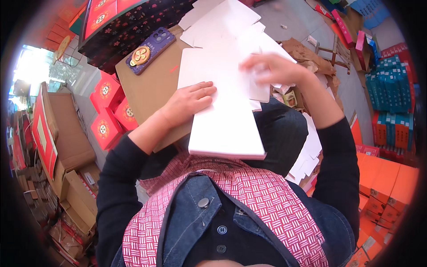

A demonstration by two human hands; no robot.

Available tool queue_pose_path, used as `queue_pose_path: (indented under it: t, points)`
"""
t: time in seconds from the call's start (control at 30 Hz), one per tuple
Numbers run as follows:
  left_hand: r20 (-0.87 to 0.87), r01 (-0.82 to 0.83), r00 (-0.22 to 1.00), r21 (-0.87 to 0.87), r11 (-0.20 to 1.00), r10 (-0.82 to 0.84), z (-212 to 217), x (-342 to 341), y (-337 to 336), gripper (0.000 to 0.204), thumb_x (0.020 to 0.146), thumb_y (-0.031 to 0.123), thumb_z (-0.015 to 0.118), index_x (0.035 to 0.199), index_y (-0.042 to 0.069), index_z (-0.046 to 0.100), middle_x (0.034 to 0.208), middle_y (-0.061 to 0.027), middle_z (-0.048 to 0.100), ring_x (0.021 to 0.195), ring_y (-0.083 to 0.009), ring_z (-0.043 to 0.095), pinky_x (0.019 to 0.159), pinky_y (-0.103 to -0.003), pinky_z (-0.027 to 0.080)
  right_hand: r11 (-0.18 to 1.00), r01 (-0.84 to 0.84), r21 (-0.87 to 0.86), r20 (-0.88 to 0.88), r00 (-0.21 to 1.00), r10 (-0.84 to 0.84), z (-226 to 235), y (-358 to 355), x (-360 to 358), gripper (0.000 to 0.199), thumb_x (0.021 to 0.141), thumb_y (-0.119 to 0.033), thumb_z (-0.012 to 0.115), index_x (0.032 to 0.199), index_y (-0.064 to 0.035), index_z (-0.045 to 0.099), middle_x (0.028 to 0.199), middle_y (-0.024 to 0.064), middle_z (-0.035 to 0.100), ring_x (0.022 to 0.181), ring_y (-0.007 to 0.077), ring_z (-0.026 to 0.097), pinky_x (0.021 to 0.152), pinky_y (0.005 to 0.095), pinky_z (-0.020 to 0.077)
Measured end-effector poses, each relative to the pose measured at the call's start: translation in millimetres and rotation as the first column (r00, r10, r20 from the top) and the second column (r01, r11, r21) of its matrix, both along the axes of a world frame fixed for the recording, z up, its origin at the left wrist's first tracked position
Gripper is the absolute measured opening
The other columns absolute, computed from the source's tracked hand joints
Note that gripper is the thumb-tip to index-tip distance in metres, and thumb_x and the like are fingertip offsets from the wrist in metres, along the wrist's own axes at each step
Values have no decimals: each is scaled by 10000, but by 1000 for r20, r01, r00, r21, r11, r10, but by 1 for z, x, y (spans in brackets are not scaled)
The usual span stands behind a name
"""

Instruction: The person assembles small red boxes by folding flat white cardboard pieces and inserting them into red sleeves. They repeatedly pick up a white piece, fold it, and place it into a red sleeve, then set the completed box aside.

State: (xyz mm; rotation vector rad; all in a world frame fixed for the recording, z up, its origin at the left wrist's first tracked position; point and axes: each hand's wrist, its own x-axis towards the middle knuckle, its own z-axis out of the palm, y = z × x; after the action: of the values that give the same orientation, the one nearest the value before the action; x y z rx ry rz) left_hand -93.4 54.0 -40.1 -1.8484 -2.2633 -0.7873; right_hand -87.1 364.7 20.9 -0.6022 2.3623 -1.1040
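2 hands on white card stack point(224, 120): left hand point(189, 102) flat, right hand point(271, 69) pinching.

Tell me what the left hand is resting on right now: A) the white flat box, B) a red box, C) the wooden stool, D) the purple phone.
A: the left hand lies palm down on the white flat box, while the purple phone sits apart on the brown board.

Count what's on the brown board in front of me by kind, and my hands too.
Brown board: 1
Purple phone: 1
Flat white box, under the left hand: 1
Loose white card sheets, overlapping, cannot be counted apart: 1 pile
Hands, with the right hand on the sheets: 2
Total: 6
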Motion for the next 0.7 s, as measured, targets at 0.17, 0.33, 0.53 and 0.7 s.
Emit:
queue_pose_path:
  t: [0.17, 0.33, 0.53, 0.7]
  points:
    - [-86, -9, 996, -13, 1000, 8, -8, 4, 1, 168, 798, 111, 602, 782, 55, 445, 1255, -143, 594, 1194, -325, 566, 918, -353, 525, 772, 372, 516, -261, 926, -271, -12, -18, -76, 594, 659, -362, 826, 1065, 29, 638, 1026, 171, 659, 957, 269, 627, 834, 361, 505]
    - [-101, 5, 995, -10, 1000, -6, -9, 4, 1, 151, 808, 115, 599, 810, 62, 457, 1277, -143, 581, 1217, -324, 548, 935, -342, 516, 631, 72, 773, 83, 973, -214, 3, -27, -121, 499, 628, -368, 857, 882, 21, 676, 807, 115, 665, 733, 229, 649, 665, 333, 522]
    - [-110, 33, 993, 5, 999, -32, -13, 1, 1, 91, 815, 104, 553, 888, 57, 525, 1191, -120, 604, 1178, -299, 572, 906, -338, 533, 880, 116, 461, 308, 909, -281, -8, -11, -128, 379, 659, -295, 862, 810, -8, 666, 767, 81, 644, 671, 178, 627, 601, 315, 500]
    - [-103, 46, 994, -16, 999, -47, -11, 1, 2, 90, 813, 98, 551, 888, 53, 527, 1178, -125, 604, 1185, -300, 565, 927, -346, 522, 906, 144, 398, 301, 913, -277, -13, -15, -129, 356, 658, -195, 843, 913, 1, 691, 854, 100, 683, 743, 202, 664, 691, 329, 536]
